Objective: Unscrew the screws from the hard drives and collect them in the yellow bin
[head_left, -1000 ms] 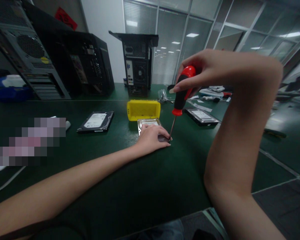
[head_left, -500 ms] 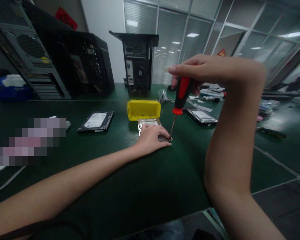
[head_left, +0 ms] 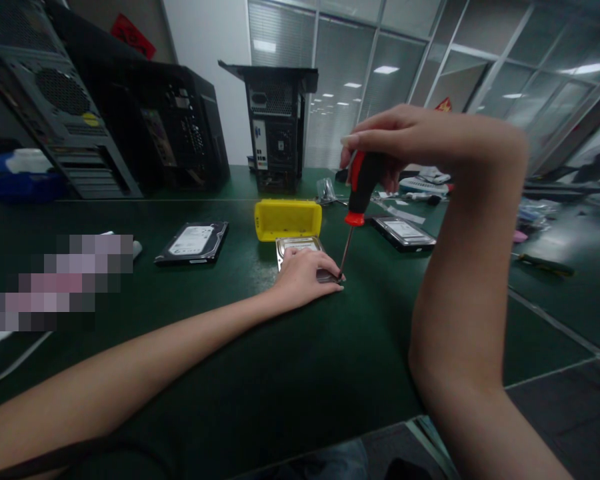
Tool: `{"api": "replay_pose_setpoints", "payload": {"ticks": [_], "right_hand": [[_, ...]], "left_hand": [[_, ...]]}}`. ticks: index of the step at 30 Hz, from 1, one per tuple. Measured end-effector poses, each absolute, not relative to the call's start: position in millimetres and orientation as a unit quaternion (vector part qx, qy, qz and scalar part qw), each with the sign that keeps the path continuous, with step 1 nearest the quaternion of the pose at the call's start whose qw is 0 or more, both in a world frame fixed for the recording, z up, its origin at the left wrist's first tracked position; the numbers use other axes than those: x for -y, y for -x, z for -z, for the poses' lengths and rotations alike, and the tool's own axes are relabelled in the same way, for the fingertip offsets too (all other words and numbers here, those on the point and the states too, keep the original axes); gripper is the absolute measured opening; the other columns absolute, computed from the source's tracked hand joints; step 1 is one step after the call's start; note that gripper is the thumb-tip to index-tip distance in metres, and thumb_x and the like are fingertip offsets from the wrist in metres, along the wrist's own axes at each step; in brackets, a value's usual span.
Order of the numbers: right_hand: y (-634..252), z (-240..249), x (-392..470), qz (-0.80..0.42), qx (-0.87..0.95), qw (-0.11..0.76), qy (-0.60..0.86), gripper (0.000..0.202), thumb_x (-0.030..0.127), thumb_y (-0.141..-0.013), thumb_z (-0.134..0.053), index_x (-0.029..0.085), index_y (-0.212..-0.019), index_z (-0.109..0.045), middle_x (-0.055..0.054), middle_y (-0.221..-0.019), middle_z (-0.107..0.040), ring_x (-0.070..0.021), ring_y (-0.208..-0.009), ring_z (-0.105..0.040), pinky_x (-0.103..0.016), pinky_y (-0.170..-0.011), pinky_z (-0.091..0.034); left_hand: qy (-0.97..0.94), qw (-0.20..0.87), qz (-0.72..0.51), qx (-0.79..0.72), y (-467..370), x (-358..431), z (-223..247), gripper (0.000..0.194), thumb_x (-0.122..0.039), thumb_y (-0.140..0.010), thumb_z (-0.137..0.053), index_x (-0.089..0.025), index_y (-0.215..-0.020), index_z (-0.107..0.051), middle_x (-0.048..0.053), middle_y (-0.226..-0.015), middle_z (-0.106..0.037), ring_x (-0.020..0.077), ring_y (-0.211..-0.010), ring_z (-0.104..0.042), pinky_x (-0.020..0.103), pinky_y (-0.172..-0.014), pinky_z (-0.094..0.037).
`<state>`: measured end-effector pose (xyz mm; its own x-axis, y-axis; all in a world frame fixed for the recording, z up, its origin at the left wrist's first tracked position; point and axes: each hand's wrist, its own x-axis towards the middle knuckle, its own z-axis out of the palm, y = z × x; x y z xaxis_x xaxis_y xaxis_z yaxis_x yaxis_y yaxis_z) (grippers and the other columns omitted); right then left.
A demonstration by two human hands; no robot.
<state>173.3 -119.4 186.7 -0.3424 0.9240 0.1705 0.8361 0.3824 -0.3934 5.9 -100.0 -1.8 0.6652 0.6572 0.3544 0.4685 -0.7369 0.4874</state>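
Note:
My left hand [head_left: 304, 279] is wrapped over a hard drive [head_left: 286, 245] on the green table, pressing it down and covering much of it. My right hand [head_left: 385, 143] is closed around the red and black handle of a screwdriver [head_left: 363, 190] from above. The shaft slants down to the drive's near right corner, beside my left fingertips. Whether the tip sits in a screw is too small to tell. Directly behind the drive stands a yellow plastic bin [head_left: 289, 221].
Other hard drives lie left [head_left: 193, 241] and right [head_left: 403, 232]. Computer cases stand behind: one centre [head_left: 279, 127], others left [head_left: 180, 127]. A second screwdriver [head_left: 545, 265] lies far right, near plastic bags [head_left: 535, 217]. A blurred-out object [head_left: 65, 283] with a white cable lies left.
The screwdriver handle has turned a little, showing more black and less red, and the right thumb has shifted with it. The left hand and the drive stay in place.

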Motion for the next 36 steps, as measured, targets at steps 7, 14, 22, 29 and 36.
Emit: {"api": "replay_pose_setpoints", "payload": {"ticks": [7, 14, 22, 29, 36], "right_hand": [[-170.2, -189.5, 125.0, -0.1, 0.818, 0.174, 0.54, 0.046, 0.059, -0.083, -0.052, 0.015, -0.089, -0.065, -0.006, -0.077, -0.067, -0.0071, -0.049, -0.054, -0.017, -0.042, -0.046], [-167.5, -190.0, 124.7, -0.098, 0.821, 0.163, 0.539, 0.048, 0.062, -0.084, -0.049, 0.016, -0.09, -0.065, -0.005, -0.076, -0.067, -0.0075, -0.05, -0.057, -0.017, -0.045, -0.048], [-168.3, -191.5, 132.0, -0.08, 0.825, 0.148, 0.539, 0.041, 0.054, -0.085, -0.053, 0.016, -0.094, -0.065, -0.004, -0.08, -0.068, -0.0072, -0.053, -0.059, -0.017, -0.047, -0.047], [-173.5, -193.4, 138.2, -0.096, 0.831, 0.132, 0.532, 0.026, 0.039, -0.083, -0.063, 0.018, -0.098, -0.062, -0.002, -0.075, -0.066, -0.0086, -0.055, -0.06, -0.016, -0.046, -0.045], [-168.7, -191.4, 131.4, -0.078, 0.807, 0.134, 0.57, 0.044, 0.055, -0.076, -0.063, 0.019, -0.1, -0.063, -0.006, -0.086, -0.068, -0.013, -0.064, -0.064, -0.022, -0.055, -0.053]], "left_hand": [[-0.888, 0.201, -0.26, -0.32, -7.1, 101.6, -2.2, 0.014, -0.037, -0.077, -0.07, -0.025, -0.084, -0.072, -0.002, -0.101, -0.071, 0.0235, -0.103, -0.058, 0.045, -0.096, -0.027], [-0.881, 0.226, -0.262, -0.324, -8.6, 103.2, -4.7, 0.018, -0.039, -0.081, -0.066, -0.023, -0.08, -0.072, 0.0, -0.1, -0.071, 0.0243, -0.103, -0.058, 0.048, -0.097, -0.026], [-0.88, 0.222, -0.267, -0.323, -8.7, 102.7, -2.9, 0.018, -0.04, -0.081, -0.066, -0.023, -0.08, -0.072, -0.001, -0.1, -0.071, 0.0235, -0.101, -0.059, 0.047, -0.096, -0.027], [-0.89, 0.212, -0.247, -0.319, -6.4, 101.6, -3.9, 0.017, -0.038, -0.075, -0.071, -0.025, -0.087, -0.072, -0.001, -0.104, -0.07, 0.0235, -0.104, -0.058, 0.045, -0.097, -0.029], [-0.893, 0.197, -0.247, -0.322, -7.0, 101.6, -2.2, 0.018, -0.037, -0.075, -0.071, -0.025, -0.088, -0.072, 0.0, -0.105, -0.07, 0.0235, -0.104, -0.058, 0.044, -0.096, -0.03]]}}
